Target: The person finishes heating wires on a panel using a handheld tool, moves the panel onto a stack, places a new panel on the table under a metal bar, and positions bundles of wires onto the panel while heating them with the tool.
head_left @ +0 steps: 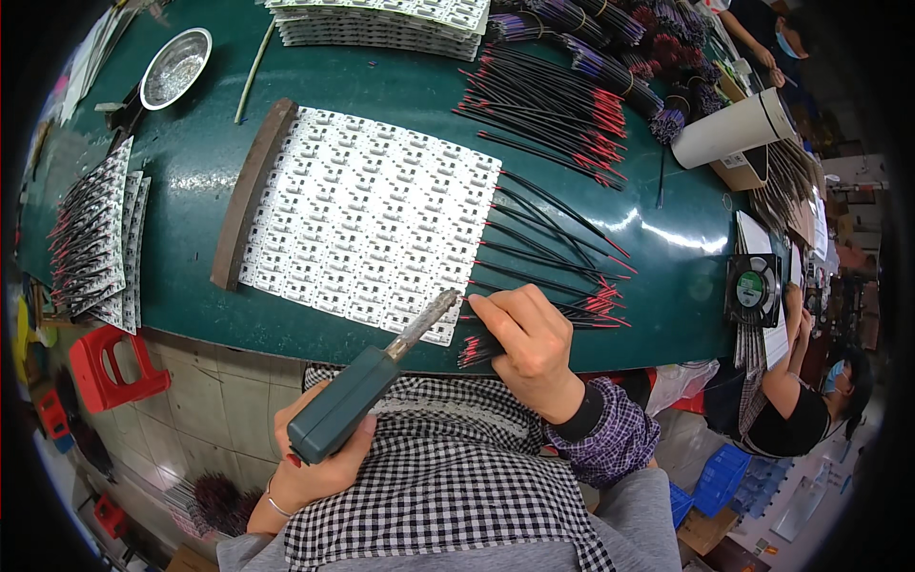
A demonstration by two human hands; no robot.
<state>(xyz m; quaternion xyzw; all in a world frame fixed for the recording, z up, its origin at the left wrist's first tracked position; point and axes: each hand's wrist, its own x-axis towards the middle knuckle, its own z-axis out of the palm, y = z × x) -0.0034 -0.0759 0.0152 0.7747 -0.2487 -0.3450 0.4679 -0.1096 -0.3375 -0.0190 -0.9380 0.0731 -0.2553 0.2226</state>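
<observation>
Soldering iron (370, 378) slanted from just off the white PCB panel's (372, 219) near edge up-right to its near-right corner; couldn't tell tip contact. On my feed the left hand (329, 453) gripped the handle; the right hand (529, 343), nearer that corner, pinched at the right edge, probably on a lead. Panel: flat, gridded dark components, brown bar (252, 191) along left edge, black red-tipped leads (548, 238) off right.

White rectangular circuit-board panel (372, 219) on flat green surface (186, 210): long brown bar (253, 195) along its left edge, black red-tipped wires (545, 250) at its right. Round silver bowl (176, 69) left of bar, behind white wired boards (118, 229). White cylindrical tumbler (729, 129) far right, behind square black fan (753, 289).
</observation>
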